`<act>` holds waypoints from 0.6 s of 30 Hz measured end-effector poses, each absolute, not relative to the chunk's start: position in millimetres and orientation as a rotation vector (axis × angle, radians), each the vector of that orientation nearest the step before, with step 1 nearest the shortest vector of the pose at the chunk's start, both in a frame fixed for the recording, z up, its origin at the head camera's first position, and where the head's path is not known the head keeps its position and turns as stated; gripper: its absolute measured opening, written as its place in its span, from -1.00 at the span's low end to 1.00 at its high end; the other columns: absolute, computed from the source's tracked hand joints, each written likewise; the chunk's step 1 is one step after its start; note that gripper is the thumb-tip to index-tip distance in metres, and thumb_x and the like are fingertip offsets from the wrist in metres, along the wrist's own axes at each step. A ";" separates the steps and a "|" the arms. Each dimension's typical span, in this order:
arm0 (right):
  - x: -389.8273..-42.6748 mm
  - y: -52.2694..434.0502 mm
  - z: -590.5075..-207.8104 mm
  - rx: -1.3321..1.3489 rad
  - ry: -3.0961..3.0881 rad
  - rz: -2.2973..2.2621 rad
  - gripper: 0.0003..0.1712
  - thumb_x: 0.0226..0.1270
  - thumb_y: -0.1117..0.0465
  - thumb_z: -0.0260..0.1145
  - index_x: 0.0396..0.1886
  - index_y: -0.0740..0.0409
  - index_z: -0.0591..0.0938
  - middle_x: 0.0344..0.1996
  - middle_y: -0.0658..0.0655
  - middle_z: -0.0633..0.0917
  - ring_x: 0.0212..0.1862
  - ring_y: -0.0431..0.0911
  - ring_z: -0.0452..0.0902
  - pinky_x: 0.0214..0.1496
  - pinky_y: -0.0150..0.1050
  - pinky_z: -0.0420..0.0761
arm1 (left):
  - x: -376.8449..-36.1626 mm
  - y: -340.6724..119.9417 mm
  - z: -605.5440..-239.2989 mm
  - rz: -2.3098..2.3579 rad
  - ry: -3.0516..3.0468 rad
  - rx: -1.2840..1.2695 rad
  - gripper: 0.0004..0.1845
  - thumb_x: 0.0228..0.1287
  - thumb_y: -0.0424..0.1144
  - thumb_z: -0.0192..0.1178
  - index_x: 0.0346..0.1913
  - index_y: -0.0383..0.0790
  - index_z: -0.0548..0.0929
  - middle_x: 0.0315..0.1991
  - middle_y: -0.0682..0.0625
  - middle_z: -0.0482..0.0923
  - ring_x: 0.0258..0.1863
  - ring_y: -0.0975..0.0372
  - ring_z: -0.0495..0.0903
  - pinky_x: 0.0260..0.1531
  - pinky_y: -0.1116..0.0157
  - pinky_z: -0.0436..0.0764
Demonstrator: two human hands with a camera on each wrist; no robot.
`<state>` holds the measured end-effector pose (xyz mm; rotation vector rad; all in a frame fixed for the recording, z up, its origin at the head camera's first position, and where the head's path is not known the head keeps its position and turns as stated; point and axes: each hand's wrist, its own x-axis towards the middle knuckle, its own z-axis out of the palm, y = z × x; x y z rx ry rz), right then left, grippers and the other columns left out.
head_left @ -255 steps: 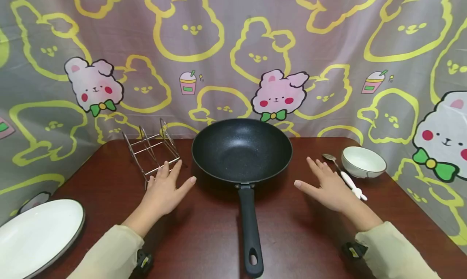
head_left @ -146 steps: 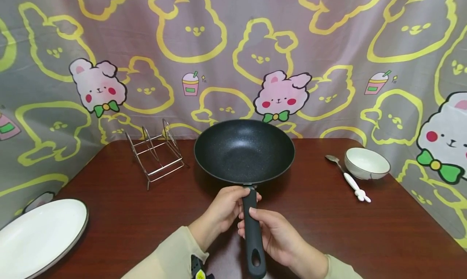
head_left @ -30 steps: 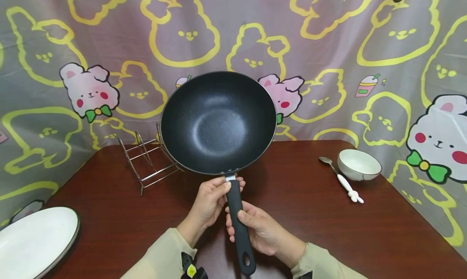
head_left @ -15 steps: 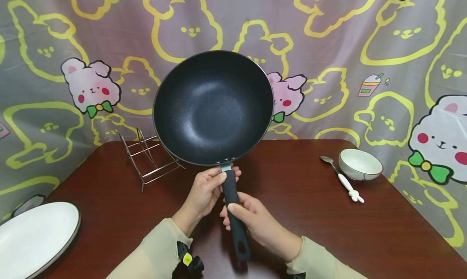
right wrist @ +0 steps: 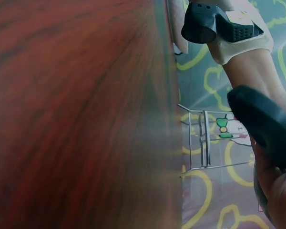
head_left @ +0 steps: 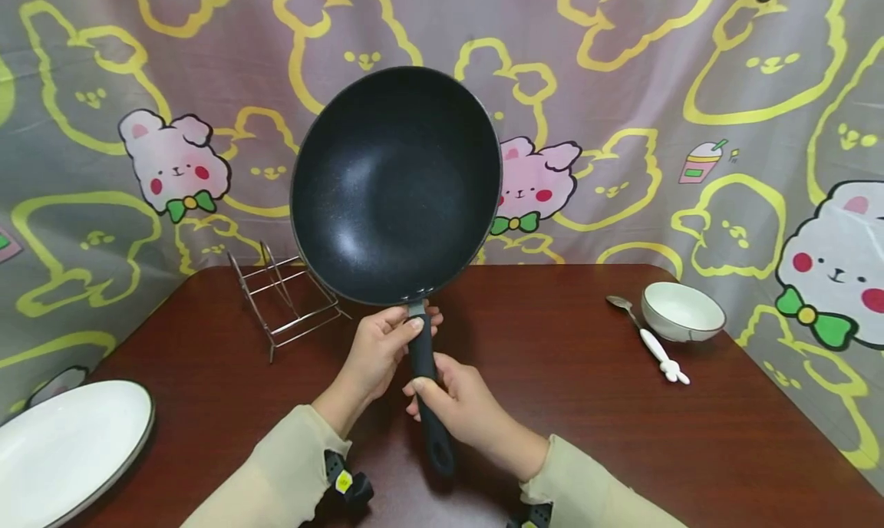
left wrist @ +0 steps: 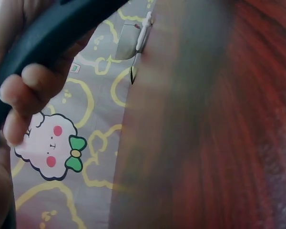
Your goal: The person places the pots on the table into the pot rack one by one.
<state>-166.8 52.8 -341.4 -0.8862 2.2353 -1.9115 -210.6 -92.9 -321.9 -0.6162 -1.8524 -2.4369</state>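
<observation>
A black non-stick pan (head_left: 395,186) is held up off the table, tipped so its inside faces me. My left hand (head_left: 381,345) grips the top of its black handle (head_left: 423,374) just under the pan bowl. My right hand (head_left: 452,407) grips the handle lower down, thumb over the front. In the left wrist view the curled fingers (left wrist: 31,88) wrap the dark handle (left wrist: 43,40). The right wrist view shows the handle's end (right wrist: 264,126) in my palm.
A wire rack (head_left: 283,294) stands on the dark red table (head_left: 621,420) left of the pan. A white plate (head_left: 65,447) lies at the front left corner. At the right are a white bowl (head_left: 682,310) and a spoon (head_left: 652,342). A cartoon-print cloth hangs behind.
Both hands took the handle and lifted the pan from the table. Over the last second it rose further and tipped more upright, drifting slightly left.
</observation>
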 end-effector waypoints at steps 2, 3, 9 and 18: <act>-168.6 51.3 -341.8 -0.937 2.332 -1.863 -0.78 0.31 0.35 0.13 -0.14 0.45 0.48 -0.47 0.35 0.66 -0.50 -0.13 0.64 -0.39 -0.36 0.62 | -210.6 -92.2 -320.3 -2.399 -1.881 -0.554 -0.64 0.23 -0.51 0.05 0.08 -0.62 0.44 -0.03 -0.35 0.54 -0.10 0.22 0.64 -0.04 0.25 0.56; -169.6 50.6 -342.4 -0.968 2.375 -1.842 -0.80 0.30 0.35 0.14 -0.17 0.43 0.49 -0.50 0.30 0.67 -0.51 -0.11 0.64 -0.41 -0.37 0.62 | -210.6 -91.8 -319.3 -2.374 -1.897 -0.527 -0.65 0.22 -0.51 0.08 0.07 -0.60 0.46 -0.04 -0.35 0.55 -0.11 0.23 0.64 -0.05 0.26 0.57; -172.5 45.7 -343.6 -1.122 2.546 -1.765 -0.86 0.27 0.32 0.19 -0.28 0.35 0.50 -0.63 0.15 0.65 -0.55 -0.18 0.61 -0.46 -0.43 0.58 | -206.6 -90.7 -311.9 -2.132 -2.024 -0.401 -0.68 0.04 -0.47 0.30 -0.09 -0.51 0.59 -0.18 -0.30 0.62 -0.22 0.23 0.67 -0.13 0.33 0.60; -179.1 38.5 -343.3 -1.332 2.674 -1.605 -0.92 0.29 0.33 0.16 -0.30 0.28 0.45 -0.60 0.09 0.64 -0.51 -0.29 0.58 -0.45 -0.53 0.53 | -202.6 -97.7 -306.7 -1.941 -2.138 -0.338 -0.68 0.06 -0.48 0.26 -0.08 -0.54 0.56 -0.16 -0.33 0.60 -0.15 0.09 0.65 -0.14 0.35 0.60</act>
